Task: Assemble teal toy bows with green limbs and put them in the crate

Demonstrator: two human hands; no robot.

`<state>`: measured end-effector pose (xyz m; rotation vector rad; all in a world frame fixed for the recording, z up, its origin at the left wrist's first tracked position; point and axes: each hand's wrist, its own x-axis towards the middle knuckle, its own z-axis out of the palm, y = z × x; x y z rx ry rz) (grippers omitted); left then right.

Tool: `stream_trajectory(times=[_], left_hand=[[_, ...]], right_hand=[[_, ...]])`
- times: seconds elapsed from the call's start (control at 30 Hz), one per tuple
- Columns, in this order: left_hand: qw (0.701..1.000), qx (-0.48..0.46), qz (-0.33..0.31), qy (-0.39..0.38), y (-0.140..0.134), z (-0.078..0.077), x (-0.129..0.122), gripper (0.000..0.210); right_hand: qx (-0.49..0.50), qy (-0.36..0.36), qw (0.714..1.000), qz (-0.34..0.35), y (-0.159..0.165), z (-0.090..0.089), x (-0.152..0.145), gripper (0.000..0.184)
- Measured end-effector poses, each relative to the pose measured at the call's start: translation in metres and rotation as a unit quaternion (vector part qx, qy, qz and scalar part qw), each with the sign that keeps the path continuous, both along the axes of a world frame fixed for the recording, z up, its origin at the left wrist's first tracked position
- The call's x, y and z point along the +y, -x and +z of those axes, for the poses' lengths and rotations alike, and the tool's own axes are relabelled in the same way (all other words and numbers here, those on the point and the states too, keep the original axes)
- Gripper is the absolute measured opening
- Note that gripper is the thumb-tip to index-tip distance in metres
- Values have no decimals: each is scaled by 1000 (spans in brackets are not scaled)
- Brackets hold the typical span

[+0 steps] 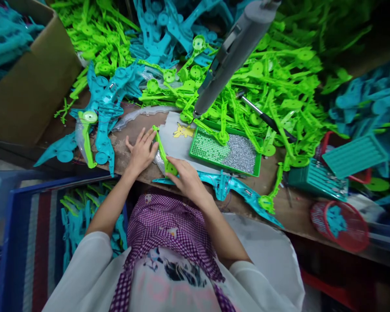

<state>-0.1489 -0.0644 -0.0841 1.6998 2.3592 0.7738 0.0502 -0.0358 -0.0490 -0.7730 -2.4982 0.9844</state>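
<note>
My left hand (143,149) lies with fingers stretched out against a narrow bright-green plastic part (161,151) at the table's front edge. Thumb and fingers of my right hand (186,177) close around the round lower end of that same part. A transparent plastic strip (159,161) sits along the part's left side, partly covered by my hands. Under my right hand runs a long blue plastic piece (221,184) with thin wires, joined at its right end to another green part (266,203). A grey electric screwdriver (232,56) hangs above, its tip near the green tray.
The green tray (225,149) holds many small silvery screws. Heaps of green parts (279,82) and blue parts (162,30) cover the back. A hammer (263,115) lies on the heap. Blue-green assemblies (99,108) rest left; a red basket (339,225) stands right.
</note>
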Motion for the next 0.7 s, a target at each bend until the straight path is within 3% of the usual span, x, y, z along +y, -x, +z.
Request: stream_trajectory(times=[0.17, 0.37, 0.57, 0.7], left_hand=[[1000, 1, 0, -2, 0, 0, 0, 43], [1000, 9, 8, -1, 1, -2, -1, 44], [999, 6, 36, -15, 3, -3, -2, 46], [1000, 0, 14, -1, 3, -3, -1, 46]], right_hand=[[48, 70, 996, 41, -4, 4, 10, 54], [48, 35, 994, 91, -10, 10, 14, 48], [113, 39, 992, 46, -13, -1, 12, 51], [116, 60, 991, 3, -14, -11, 5, 52]])
